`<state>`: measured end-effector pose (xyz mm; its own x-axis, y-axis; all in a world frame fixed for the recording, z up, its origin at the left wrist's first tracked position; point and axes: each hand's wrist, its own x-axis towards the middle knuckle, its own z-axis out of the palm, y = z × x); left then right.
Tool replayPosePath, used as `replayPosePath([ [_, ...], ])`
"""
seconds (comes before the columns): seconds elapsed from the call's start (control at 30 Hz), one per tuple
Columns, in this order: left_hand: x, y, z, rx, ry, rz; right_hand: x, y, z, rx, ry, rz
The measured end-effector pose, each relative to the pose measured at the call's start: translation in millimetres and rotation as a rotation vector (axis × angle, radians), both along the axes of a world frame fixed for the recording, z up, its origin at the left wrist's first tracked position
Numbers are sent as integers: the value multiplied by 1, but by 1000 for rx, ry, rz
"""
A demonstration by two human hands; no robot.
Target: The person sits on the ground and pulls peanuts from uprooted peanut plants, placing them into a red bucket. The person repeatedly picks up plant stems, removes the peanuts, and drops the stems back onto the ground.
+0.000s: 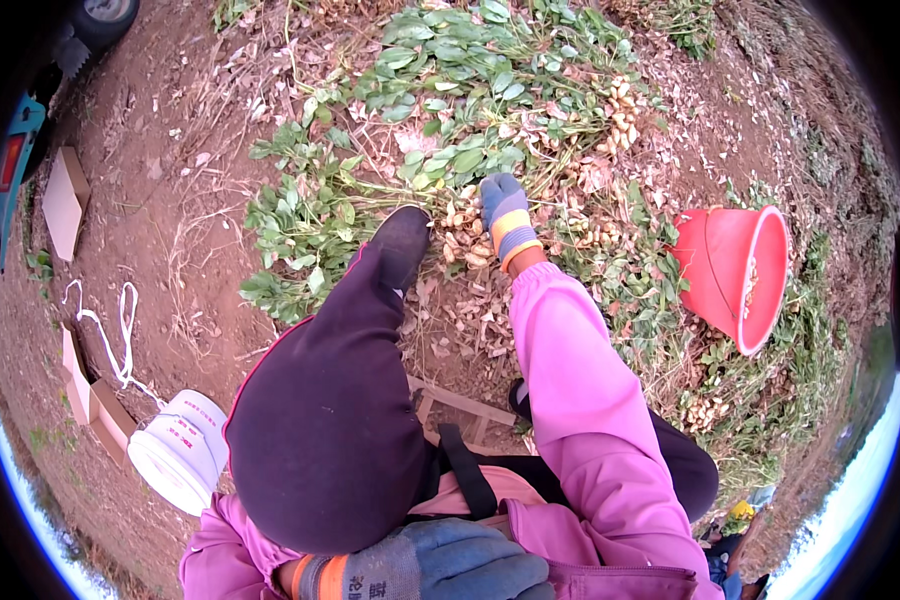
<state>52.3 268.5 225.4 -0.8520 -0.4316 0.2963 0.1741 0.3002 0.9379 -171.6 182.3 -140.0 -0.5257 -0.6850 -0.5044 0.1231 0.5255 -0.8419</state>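
My right hand (507, 214), in a blue-grey work glove with an orange and yellow cuff, reaches down to the peanut plants, right beside a cluster of peanut pods (466, 229). Its fingers point away from me and are partly hidden, so whether they grip a stem or pod is unclear. Against my waist rests my left hand (472, 559), gloved in blue, holding nothing that I can see. Uprooted peanut plants (450, 56) with green leaves lie ahead of my shoe (405, 236). More pods (621, 116) show at their right end.
A red bucket (709, 259) with pods inside leans on its side at the right. To the left are a white lidded bucket (184, 450), white rope (124, 345), cardboard pieces (64, 202) and part of a teal vehicle (16, 161). Another person (727, 566) is partly visible at the lower right.
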Motion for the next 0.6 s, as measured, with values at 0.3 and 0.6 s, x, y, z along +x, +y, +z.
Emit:
replayPosePath([
  [0.3, 1, 7, -2, -57, 4, 71, 16, -27, 45, 597, 651, 637],
  [0.6, 5, 7, -5, -86, 17, 84, 25, -39, 34, 659, 602, 505],
])
